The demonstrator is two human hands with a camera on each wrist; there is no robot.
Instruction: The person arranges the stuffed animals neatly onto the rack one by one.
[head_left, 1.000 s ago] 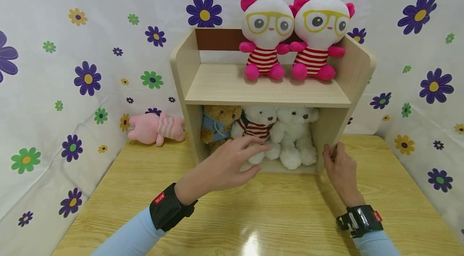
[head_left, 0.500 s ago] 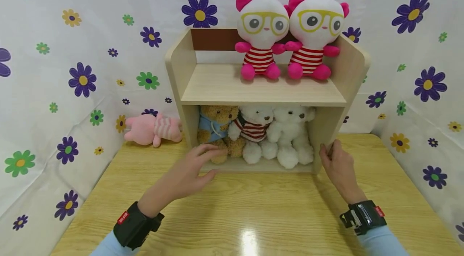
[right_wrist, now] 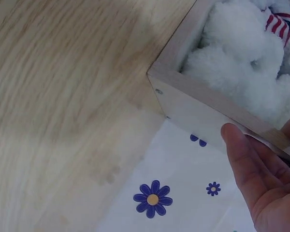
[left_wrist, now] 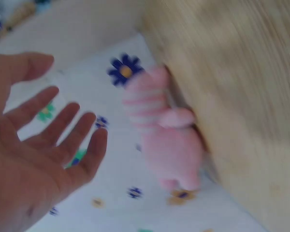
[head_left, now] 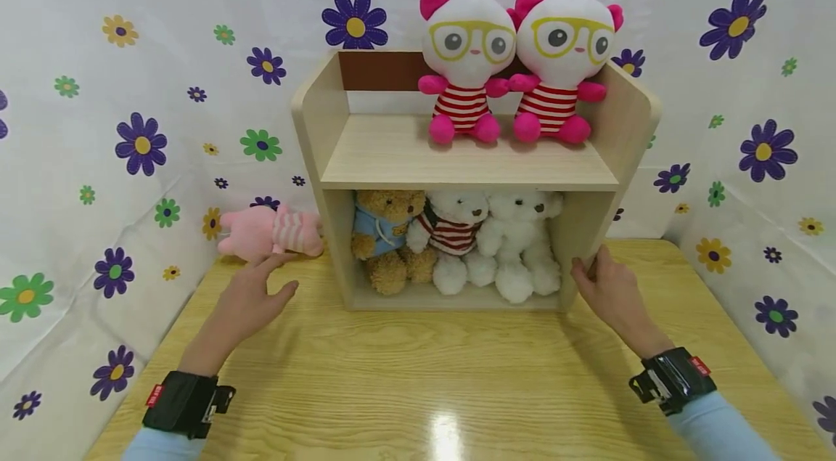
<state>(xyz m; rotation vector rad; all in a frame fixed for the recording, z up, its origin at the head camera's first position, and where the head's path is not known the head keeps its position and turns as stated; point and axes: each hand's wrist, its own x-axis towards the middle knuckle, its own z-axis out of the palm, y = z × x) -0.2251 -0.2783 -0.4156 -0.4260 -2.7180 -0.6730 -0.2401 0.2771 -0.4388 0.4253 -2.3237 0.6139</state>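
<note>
My left hand [head_left: 244, 305] is held out over the left part of the table, fingers spread and holding nothing. Just beyond its fingertips a pink plush toy [head_left: 255, 230] with a striped body lies on its side by the wall; the left wrist view shows a gap between them. My right hand [head_left: 614, 298] grips the right side panel of a small wooden shelf [head_left: 392, 156], thumb at the front edge and fingers on the outside. In the lower compartment sit a brown bear [head_left: 387, 229] in a blue hoodie, a white bear [head_left: 455, 229] in a striped sweater and a plain white bear [head_left: 521, 243].
Two white-and-pink plush pandas [head_left: 466, 47] with yellow glasses sit on the shelf's upper level, towards its right side. A flower-patterned cloth [head_left: 59, 141] hangs behind and along both sides. The wooden table [head_left: 392, 374] extends in front of the shelf.
My left hand has moved left, from in front of the bears to near the pink plush toy. My right hand stays on the shelf's side. The head view has turned slightly.
</note>
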